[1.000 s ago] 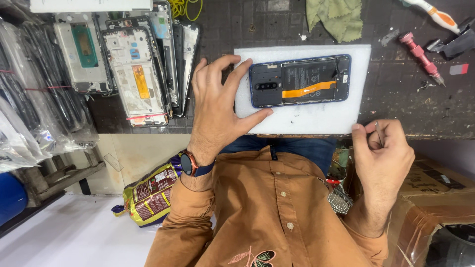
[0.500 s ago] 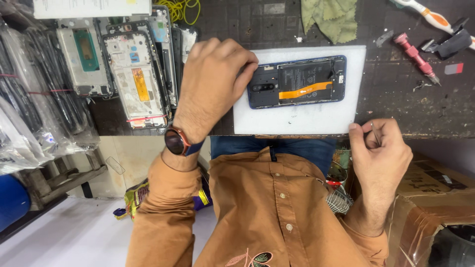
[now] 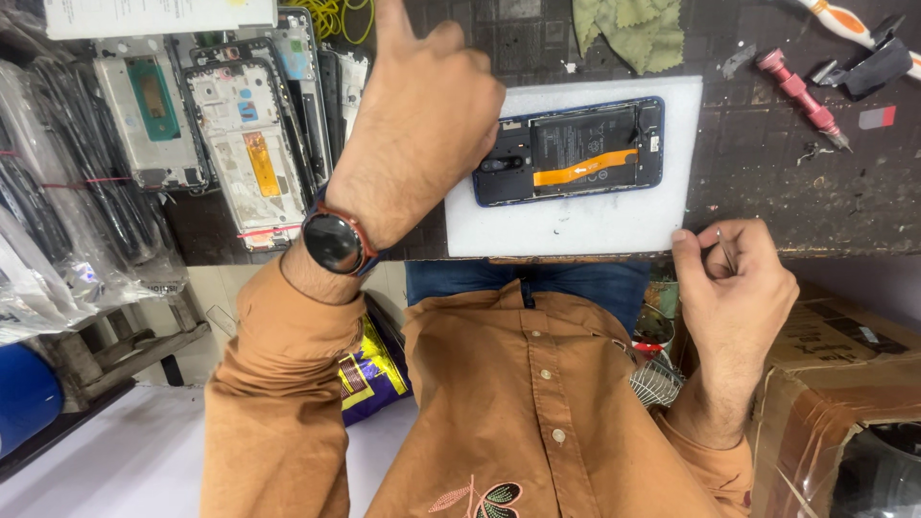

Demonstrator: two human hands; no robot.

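An opened phone with its back cover off lies on a white pad, showing a dark battery and an orange flex cable. My left hand, a dark watch on its wrist, is lifted over the table just left of the phone. Its back faces me, one finger reaches past the top edge, and I see nothing in it. My right hand rests at the table's near edge, right of the pad, pinching thin metal tweezers.
Several bare phone frames and bagged parts lie at the left. A green cloth sits behind the pad, with a red screwdriver and other small tools at the far right. A cardboard box stands by my right side.
My left hand has lifted off the pad and the phone's left end and moved up and to the left. The right hand has hardly moved.
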